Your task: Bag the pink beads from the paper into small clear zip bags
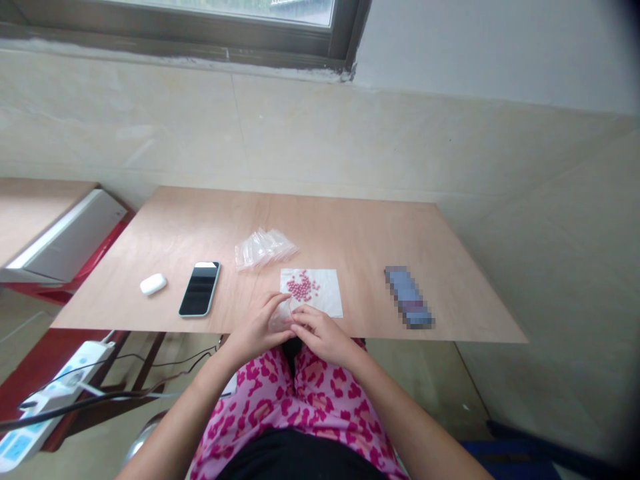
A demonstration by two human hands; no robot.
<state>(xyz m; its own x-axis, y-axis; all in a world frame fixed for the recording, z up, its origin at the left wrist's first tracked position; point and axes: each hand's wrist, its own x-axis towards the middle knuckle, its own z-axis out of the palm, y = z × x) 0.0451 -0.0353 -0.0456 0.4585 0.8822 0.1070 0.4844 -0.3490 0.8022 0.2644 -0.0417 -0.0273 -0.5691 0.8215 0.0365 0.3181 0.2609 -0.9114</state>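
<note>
My left hand (260, 327) holds a small clear plastic bag (281, 319) with a thin reddish line near its edge, between thumb and fingers at the table's front edge. From the other side my right hand (323, 333) pinches the edge of the same bag, its fingertips close to my left thumb. Just beyond the hands lies a white sheet of paper (330, 293), carrying a loose heap of small pink beads (302, 287). Whether anything is inside the bag is hard to make out. Farther back, a fanned stack of clear bags (265, 248) rests on the table.
On the wooden table (350, 233), a white earbud case (153, 285) and a phone (200, 289) lie to the left. A blurred-out phone-shaped object (409, 297) is on the right. A power strip (55, 400) with cables sits below the left side.
</note>
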